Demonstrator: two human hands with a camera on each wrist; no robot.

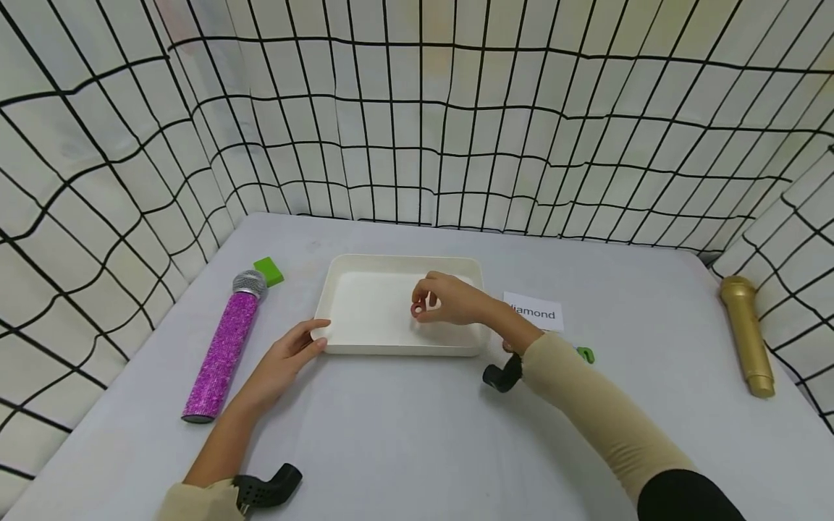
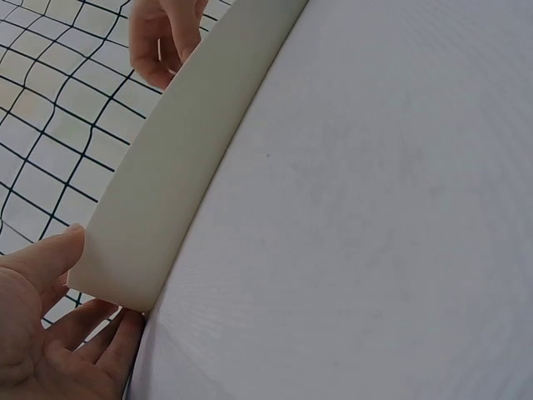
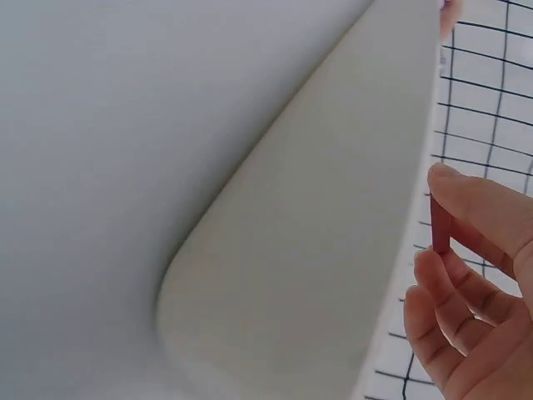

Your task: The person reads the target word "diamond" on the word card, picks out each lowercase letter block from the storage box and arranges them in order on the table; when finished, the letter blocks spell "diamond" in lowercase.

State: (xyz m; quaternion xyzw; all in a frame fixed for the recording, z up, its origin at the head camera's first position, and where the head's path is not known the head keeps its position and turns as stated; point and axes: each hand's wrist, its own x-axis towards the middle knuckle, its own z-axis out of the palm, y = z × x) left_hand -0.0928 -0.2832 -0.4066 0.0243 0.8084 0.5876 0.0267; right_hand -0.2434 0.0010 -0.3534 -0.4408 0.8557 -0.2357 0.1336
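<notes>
A shallow white tray (image 1: pixel 365 304) lies on the table. My left hand (image 1: pixel 289 354) holds its near left corner; in the left wrist view the thumb lies at the rim and the fingers (image 2: pixel 92 333) are at the end wall. Over the tray's right half, my right hand (image 1: pixel 449 298) pinches a small dark red piece (image 3: pixel 440 223) between thumb and fingertips. Seen edge-on in the right wrist view, that piece looks thin and flat; its kind cannot be told. Part of it is hidden by the fingers in the head view.
Left of the tray lie a glittery pink microphone (image 1: pixel 224 354) and a green block (image 1: pixel 268 271). A card (image 1: pixel 544 311) reading "iamond", its start covered, and a small green piece (image 1: pixel 586 354) lie by the right forearm. A gold microphone-shaped object (image 1: pixel 747 336) lies far right. Black netting surrounds the table.
</notes>
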